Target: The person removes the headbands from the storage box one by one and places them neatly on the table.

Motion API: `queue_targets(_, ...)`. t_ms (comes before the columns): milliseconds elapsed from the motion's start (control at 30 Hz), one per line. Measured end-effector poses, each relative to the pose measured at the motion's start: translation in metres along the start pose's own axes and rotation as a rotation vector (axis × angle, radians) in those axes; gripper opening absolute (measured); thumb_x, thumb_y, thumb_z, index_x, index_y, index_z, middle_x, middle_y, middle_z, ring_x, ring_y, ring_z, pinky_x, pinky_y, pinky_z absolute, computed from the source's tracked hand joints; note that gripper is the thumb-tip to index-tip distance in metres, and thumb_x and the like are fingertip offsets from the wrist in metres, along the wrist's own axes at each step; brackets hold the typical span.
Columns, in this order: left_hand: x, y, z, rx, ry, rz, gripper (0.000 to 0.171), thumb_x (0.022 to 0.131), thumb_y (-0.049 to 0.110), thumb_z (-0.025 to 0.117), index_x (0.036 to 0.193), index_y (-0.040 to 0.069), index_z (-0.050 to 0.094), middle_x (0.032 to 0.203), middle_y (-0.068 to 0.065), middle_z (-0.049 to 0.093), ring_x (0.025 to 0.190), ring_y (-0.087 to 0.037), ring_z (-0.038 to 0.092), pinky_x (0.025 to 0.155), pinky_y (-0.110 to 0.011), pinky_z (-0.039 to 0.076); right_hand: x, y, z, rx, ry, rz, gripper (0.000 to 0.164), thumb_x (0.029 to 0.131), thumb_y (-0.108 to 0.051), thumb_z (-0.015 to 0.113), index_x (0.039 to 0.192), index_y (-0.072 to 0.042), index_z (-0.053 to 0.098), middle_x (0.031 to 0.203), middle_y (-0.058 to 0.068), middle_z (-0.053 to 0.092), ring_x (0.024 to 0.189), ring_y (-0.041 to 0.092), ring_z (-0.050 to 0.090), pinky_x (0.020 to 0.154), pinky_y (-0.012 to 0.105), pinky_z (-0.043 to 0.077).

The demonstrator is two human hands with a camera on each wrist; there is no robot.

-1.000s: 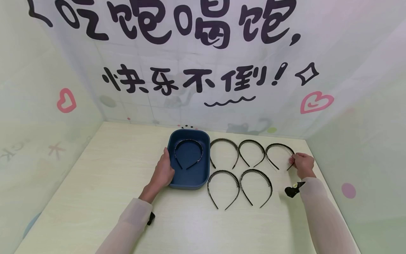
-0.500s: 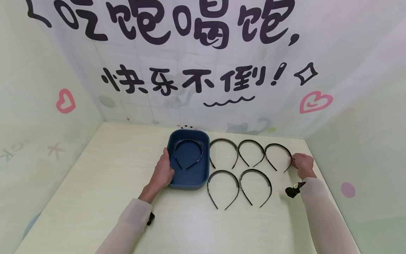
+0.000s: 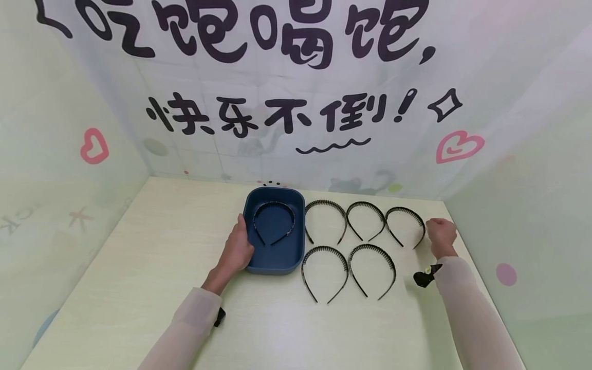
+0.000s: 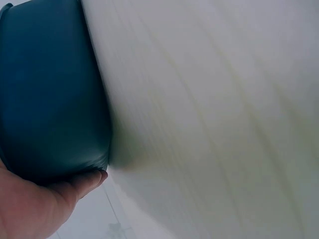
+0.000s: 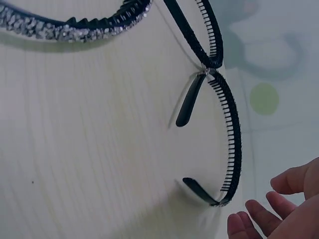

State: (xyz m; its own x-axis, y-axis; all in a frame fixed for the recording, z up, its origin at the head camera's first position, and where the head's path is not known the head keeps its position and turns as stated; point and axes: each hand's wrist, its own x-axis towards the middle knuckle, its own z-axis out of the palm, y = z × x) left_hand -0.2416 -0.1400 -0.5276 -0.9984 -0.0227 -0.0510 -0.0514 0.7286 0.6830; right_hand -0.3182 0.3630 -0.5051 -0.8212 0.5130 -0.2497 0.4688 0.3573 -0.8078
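Note:
A dark blue rectangular box stands on the table, with one dark headband lying inside it. My left hand grips the box's left side; in the left wrist view, my fingers lie against its outer wall. Over at the right end of the back row, a black toothed headband lies flat beside my right hand. A small gap separates that hand from the headband in the right wrist view, where the fingers are loosely bent and hold nothing.
Left of that headband, two more headbands, one in the middle and one by the box, fill the back row. The front row has a left headband and a right headband. Printed cloth walls enclose the table.
My right hand has let go of the rightmost headband, which now sits slightly further left, close against its neighbour. The left hand stays on the box.

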Motion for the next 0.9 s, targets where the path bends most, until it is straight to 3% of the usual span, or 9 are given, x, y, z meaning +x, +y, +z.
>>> queue_targets(100,0.0,0.0,-0.001,0.003,-0.001,-0.002,0.079,0.091,-0.006,0.044,0.155,-0.009,-0.002,0.155,-0.034,0.024,0.133,-0.047,0.042,0.105,-0.054,0.041,-0.006,-0.01,0.008,-0.002,0.034,-0.029,0.046,0.097,-0.019,0.047,0.138,0.003,0.053,0.137,0.019,0.052,0.108,0.026,0.052,0.078,0.032,0.046)
queue_targets(167,0.0,-0.001,-0.001,0.002,-0.001,-0.001,0.078,0.091,-0.006,0.043,0.155,-0.009,-0.002,0.155,-0.034,0.024,0.133,-0.047,0.042,0.105,-0.054,0.041,-0.01,-0.018,0.015,0.02,0.039,-0.034,0.045,0.098,-0.019,0.047,0.137,0.001,0.054,0.134,0.016,0.054,0.1,0.021,0.052,0.074,0.028,0.044)
queue_targets(367,0.0,-0.001,0.0,-0.009,-0.008,-0.002,0.078,0.091,-0.007,0.043,0.155,-0.009,-0.002,0.156,-0.034,0.022,0.132,-0.047,0.043,0.102,-0.054,0.043,-0.028,-0.036,0.03,0.1,-0.01,-0.07,0.044,0.1,-0.02,0.047,0.138,-0.001,0.054,0.124,0.008,0.057,0.1,0.02,0.056,0.086,0.035,0.048)
queue_targets(500,-0.001,-0.001,-0.001,-0.004,-0.014,-0.004,0.079,0.091,-0.006,0.044,0.155,-0.009,-0.003,0.156,-0.034,0.022,0.132,-0.047,0.043,0.103,-0.054,0.043,-0.042,-0.046,0.039,0.178,-0.061,-0.101,0.042,0.1,-0.019,0.047,0.138,0.0,0.053,0.115,0.004,0.057,0.091,0.012,0.057,0.095,0.039,0.049)
queue_targets(600,-0.001,-0.001,-0.001,-0.003,-0.009,-0.004,0.079,0.091,-0.007,0.044,0.155,-0.009,-0.002,0.156,-0.034,0.023,0.131,-0.046,0.044,0.102,-0.054,0.043,-0.054,-0.055,0.049,0.23,-0.119,-0.133,0.044,0.1,-0.017,0.048,0.141,0.0,0.048,0.124,0.01,0.057,0.093,0.007,0.056,0.089,0.03,0.052)
queue_targets(700,-0.001,-0.001,-0.001,-0.006,-0.005,-0.005,0.079,0.091,-0.007,0.043,0.155,-0.009,-0.002,0.156,-0.033,0.024,0.129,-0.046,0.046,0.1,-0.053,0.044,-0.066,-0.064,0.059,0.273,-0.208,-0.155,0.05,0.101,-0.013,0.048,0.148,-0.001,0.039,0.141,0.019,0.051,0.109,0.018,0.058,0.083,0.022,0.053)
queue_targets(800,0.0,-0.001,-0.001,-0.001,-0.004,-0.004,0.079,0.091,-0.007,0.043,0.155,-0.009,-0.002,0.156,-0.034,0.023,0.129,-0.046,0.046,0.1,-0.053,0.044,-0.079,-0.072,0.069,0.291,-0.321,-0.168,0.055,0.102,-0.011,0.047,0.153,-0.001,0.03,0.15,0.022,0.044,0.127,0.03,0.051,0.09,0.026,0.053)
queue_targets(900,0.0,0.0,-0.001,0.002,-0.003,-0.002,0.079,0.091,-0.007,0.044,0.155,-0.009,-0.002,0.155,-0.034,0.024,0.127,-0.046,0.047,0.099,-0.053,0.045,-0.092,-0.078,0.08,0.298,-0.42,-0.178,0.056,0.103,-0.013,0.047,0.154,-0.001,0.028,0.152,0.022,0.041,0.134,0.035,0.047,0.102,0.035,0.049)
